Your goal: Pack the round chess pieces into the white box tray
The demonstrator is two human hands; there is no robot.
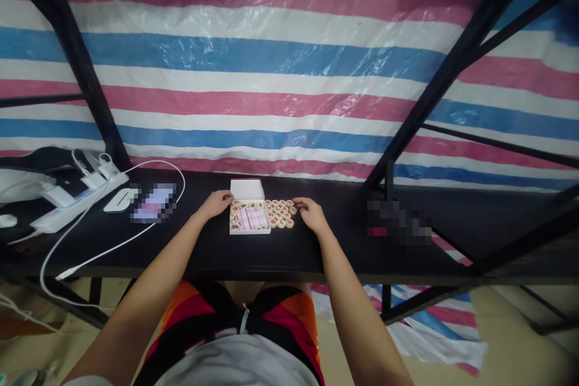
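A small white box (250,231) with its lid folded back stands open on the black table. In it lie xiangqi pieces (234,208) around a folded pink-and-white sheet (251,218). Right beside the box, several round wooden pieces with red characters (280,215) sit face up in rows. My left hand (219,202) has its fingers curled at the box's upper left edge. At the right end of the rows is my right hand (311,213), its fingers partly stretched and touching or nearly touching the outermost pieces.
To the left lie a white power strip (67,208) with chargers, a white cable (106,247), a pale flat object (120,199) and a blurred phone-like item (155,202). A blurred dark object (398,222) is at right. Black frame bars (418,99) and a striped plastic sheet (253,90) stand behind.
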